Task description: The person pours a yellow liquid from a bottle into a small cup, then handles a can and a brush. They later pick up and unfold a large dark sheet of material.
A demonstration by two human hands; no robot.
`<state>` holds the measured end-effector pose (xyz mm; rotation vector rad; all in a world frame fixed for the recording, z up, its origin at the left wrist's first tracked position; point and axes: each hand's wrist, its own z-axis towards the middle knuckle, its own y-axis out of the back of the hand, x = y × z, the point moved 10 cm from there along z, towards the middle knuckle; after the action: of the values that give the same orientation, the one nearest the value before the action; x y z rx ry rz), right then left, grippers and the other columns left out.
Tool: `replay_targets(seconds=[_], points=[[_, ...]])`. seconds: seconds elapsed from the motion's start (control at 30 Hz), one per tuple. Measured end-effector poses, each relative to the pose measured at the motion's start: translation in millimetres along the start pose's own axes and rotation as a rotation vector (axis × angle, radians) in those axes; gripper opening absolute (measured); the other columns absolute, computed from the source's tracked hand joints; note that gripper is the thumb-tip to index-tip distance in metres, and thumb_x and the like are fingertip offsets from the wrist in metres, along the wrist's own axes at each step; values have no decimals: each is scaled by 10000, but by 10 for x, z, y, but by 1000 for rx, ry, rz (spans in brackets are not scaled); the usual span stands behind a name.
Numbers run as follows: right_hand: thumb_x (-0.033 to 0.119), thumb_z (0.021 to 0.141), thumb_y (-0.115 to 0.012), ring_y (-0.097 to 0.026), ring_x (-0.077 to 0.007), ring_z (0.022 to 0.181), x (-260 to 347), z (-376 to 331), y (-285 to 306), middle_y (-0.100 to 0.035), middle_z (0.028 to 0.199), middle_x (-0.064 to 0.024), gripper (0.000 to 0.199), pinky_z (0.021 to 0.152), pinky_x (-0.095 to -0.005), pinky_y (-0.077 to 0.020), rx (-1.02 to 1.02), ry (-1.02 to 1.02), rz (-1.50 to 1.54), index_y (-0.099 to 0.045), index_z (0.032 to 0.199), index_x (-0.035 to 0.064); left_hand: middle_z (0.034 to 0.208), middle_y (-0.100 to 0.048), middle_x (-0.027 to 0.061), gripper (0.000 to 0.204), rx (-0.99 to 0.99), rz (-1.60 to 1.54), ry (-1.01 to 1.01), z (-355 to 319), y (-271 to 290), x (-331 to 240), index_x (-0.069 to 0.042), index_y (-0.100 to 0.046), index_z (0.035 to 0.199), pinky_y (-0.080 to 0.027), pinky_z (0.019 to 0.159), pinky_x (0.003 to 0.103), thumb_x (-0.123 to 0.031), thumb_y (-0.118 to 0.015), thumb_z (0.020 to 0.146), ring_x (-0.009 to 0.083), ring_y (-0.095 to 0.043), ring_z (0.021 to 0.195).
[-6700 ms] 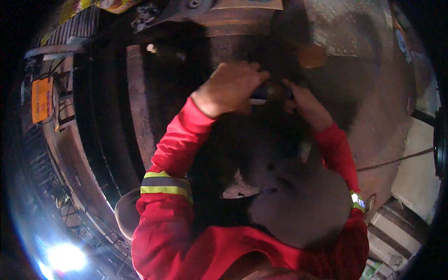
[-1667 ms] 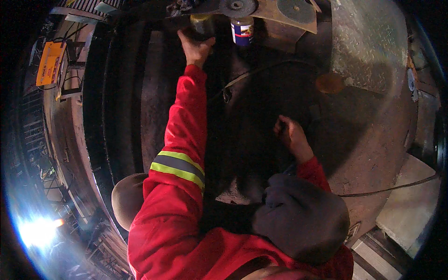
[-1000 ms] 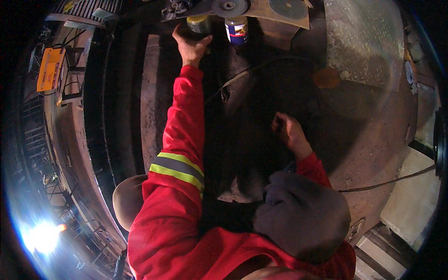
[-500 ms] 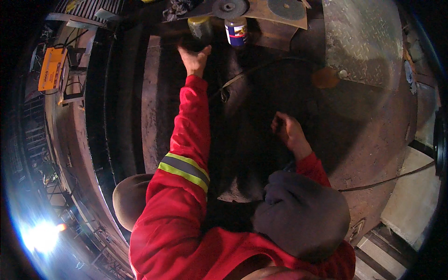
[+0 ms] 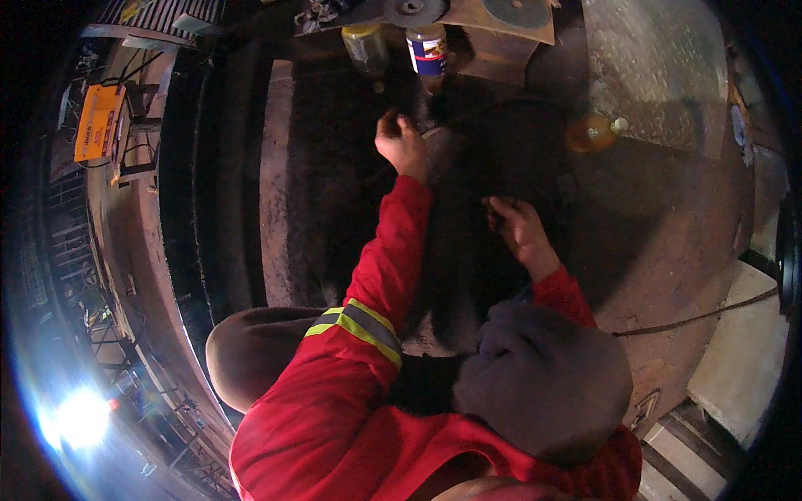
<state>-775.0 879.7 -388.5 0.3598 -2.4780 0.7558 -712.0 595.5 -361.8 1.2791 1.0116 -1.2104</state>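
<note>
My left hand (image 5: 403, 149) is out over the dark floor, its fingers curled in toward the thumb. Whatever it may hold is too dark to make out. Beyond it stand a jar with a yellow lid (image 5: 365, 52) and a jar with a blue, white and red label (image 5: 428, 52); the hand is apart from both. My right hand (image 5: 521, 232) hovers closer in, above my knee, with fingers bent and pinched together. Shadow hides anything between those fingertips.
Grinding discs (image 5: 516, 12) lie on a board at the far edge. A tread-patterned metal plate (image 5: 656, 75) is at far right, with an orange-brown round object (image 5: 590, 134) by its corner. An orange box-shaped machine (image 5: 98, 123) stands left. A cable (image 5: 702, 319) runs at right.
My left hand has drawn back from beside the yellow-lidded jar, moving nearer and to the right, and its fingers have curled in. My right hand has barely shifted.
</note>
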Motion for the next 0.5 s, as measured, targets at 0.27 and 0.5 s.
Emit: replay_targets(seconds=[0.27, 0.5], points=[[162, 851, -668, -541, -85, 721, 125, -24, 176, -619, 818, -27, 169, 619, -208, -397, -79, 34, -262, -656, 928, 12, 877, -647, 189, 565, -110, 407, -427, 324, -6, -712, 37, -566, 966, -491, 685, 411, -299, -851, 611, 346, -610, 741], [199, 865, -648, -534, -97, 695, 222, -83, 29, -592, 739, -3, 185, 642, -237, -397, -83, 137, -295, -646, 889, 16, 937, -651, 231, 768, 302, 528, -248, 1262, -467, -520, 63, -523, 1117, -512, 764, 407, -295, -879, 539, 382, -635, 881]])
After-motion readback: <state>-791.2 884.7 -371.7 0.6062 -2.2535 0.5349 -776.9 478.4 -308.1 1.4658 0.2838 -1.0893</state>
